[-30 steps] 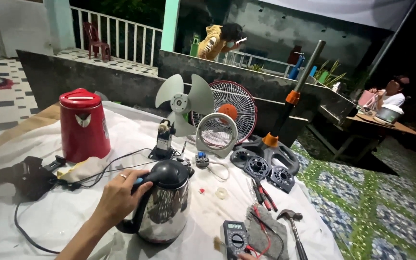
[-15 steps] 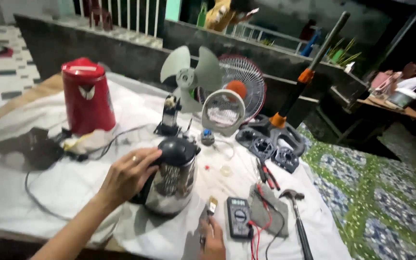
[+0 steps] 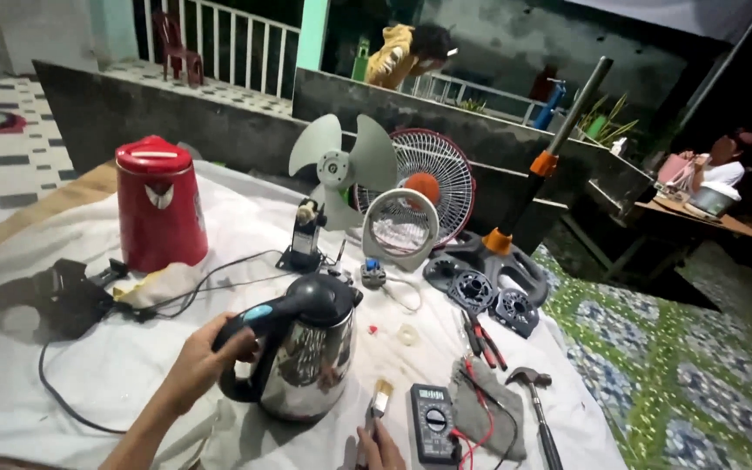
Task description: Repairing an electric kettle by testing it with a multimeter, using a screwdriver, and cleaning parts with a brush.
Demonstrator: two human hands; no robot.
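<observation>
Left hand (image 3: 206,361) grips the steel kettle's (image 3: 306,365) black handle; right hand (image 3: 380,444), at the kettle's 4 o'clock, holds a small brush (image 3: 380,400) beside the multimeter (image 3: 433,422)

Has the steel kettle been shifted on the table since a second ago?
Cannot tell. The steel kettle sits below the red kettle and left of the multimeter as before; the left hand grips its handle, but the camera itself moved.
</observation>
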